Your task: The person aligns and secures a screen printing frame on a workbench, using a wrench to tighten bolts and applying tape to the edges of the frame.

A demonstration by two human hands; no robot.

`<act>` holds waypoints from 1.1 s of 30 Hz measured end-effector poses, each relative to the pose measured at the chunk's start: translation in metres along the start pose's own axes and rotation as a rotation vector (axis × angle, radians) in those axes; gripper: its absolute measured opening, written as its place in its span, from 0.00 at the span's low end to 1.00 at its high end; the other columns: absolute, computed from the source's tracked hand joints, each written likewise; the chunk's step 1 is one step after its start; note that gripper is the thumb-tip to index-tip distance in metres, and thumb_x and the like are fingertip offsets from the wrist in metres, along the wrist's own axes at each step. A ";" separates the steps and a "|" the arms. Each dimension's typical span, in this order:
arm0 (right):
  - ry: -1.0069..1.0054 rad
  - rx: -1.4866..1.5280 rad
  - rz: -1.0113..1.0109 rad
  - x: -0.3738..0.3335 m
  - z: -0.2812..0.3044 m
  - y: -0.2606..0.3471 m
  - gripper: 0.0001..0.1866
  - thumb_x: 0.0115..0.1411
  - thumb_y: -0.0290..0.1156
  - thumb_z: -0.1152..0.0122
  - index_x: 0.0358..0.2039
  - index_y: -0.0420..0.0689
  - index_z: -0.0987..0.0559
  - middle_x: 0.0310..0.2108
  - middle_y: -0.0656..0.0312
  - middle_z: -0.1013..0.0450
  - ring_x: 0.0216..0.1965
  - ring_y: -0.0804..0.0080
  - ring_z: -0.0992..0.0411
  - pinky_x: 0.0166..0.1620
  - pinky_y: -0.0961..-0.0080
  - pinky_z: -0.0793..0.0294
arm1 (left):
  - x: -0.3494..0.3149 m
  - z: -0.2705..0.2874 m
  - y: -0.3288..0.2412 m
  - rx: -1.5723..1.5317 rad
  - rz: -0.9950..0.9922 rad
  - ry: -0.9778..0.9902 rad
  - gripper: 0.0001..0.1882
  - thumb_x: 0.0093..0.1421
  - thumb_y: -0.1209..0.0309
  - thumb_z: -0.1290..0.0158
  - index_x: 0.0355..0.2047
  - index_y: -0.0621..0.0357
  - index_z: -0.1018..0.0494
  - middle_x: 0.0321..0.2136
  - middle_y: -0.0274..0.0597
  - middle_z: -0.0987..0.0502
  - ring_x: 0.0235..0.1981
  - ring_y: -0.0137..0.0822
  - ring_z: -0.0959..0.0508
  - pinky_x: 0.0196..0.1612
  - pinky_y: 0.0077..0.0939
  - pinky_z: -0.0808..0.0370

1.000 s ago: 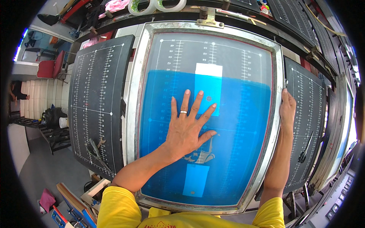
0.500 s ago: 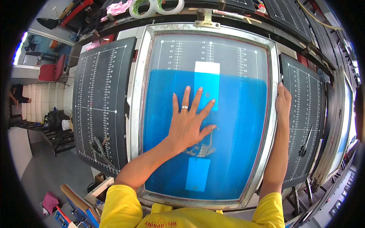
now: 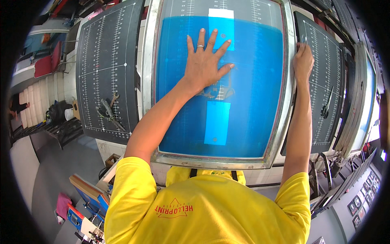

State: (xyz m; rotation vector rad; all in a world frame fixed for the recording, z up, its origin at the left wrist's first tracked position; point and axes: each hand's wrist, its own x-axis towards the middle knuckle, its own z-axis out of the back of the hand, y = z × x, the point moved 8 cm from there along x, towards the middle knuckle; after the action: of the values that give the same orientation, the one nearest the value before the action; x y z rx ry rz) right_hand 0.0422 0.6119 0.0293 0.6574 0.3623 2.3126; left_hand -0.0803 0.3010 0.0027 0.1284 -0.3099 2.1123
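My left hand lies flat on the blue-coated mesh of a screen printing frame, fingers spread, a ring on one finger. Its fingertips are beside a pale paper strip showing through the mesh. Nearer me, a second pale strip shows through the blue, below a stencil design partly hidden by the hand. My right hand is closed just outside the frame's right rail, over the edge of the right-hand board. A faint, clear-looking bit shows above its fingers, too small to name.
Dark printing boards with white ruled scales stand left and right. Cutter-like tools rest on the left board, scissors on the right one. More framed screens stand at the far right; a red chair is at far left.
The view has tilted down, so everything sits higher in the picture. My right hand has come slightly away from the frame's rail, outward. My left hand stays spread on the mesh.
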 end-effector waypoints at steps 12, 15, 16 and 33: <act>0.247 0.055 -0.368 -0.224 0.104 -0.001 0.15 0.69 0.37 0.46 0.38 0.36 0.24 0.22 0.43 0.28 0.23 0.48 0.28 0.30 0.56 0.33 | 0.000 0.004 0.000 -0.005 -0.009 -0.003 0.37 0.64 0.38 0.52 0.69 0.38 0.37 0.71 0.56 0.46 0.71 0.69 0.50 0.65 0.81 0.57; 0.197 0.056 -0.348 -0.246 0.108 -0.009 0.15 0.69 0.37 0.46 0.37 0.36 0.24 0.20 0.45 0.29 0.21 0.51 0.30 0.28 0.57 0.33 | 0.001 0.005 -0.003 -0.001 -0.012 0.006 0.37 0.64 0.38 0.52 0.69 0.38 0.37 0.71 0.56 0.47 0.71 0.69 0.51 0.65 0.81 0.57; 0.176 0.053 -0.326 -0.250 0.110 -0.009 0.15 0.69 0.37 0.46 0.37 0.36 0.24 0.20 0.45 0.29 0.21 0.52 0.30 0.28 0.58 0.33 | 0.000 0.004 -0.003 -0.003 -0.010 0.011 0.37 0.64 0.39 0.52 0.69 0.39 0.37 0.72 0.56 0.47 0.71 0.69 0.51 0.65 0.81 0.57; 0.271 0.000 -0.136 -0.137 0.101 0.005 0.10 0.69 0.29 0.49 0.42 0.35 0.25 0.33 0.41 0.26 0.36 0.40 0.27 0.41 0.53 0.29 | 0.000 0.003 0.002 -0.058 0.013 0.055 0.37 0.65 0.40 0.51 0.69 0.40 0.38 0.73 0.56 0.50 0.73 0.68 0.56 0.66 0.80 0.61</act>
State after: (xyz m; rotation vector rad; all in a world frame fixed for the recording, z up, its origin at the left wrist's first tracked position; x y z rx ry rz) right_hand 0.1812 0.5215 0.0668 0.3078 0.5152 2.2723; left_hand -0.0818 0.2990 0.0055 0.0339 -0.3396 2.1135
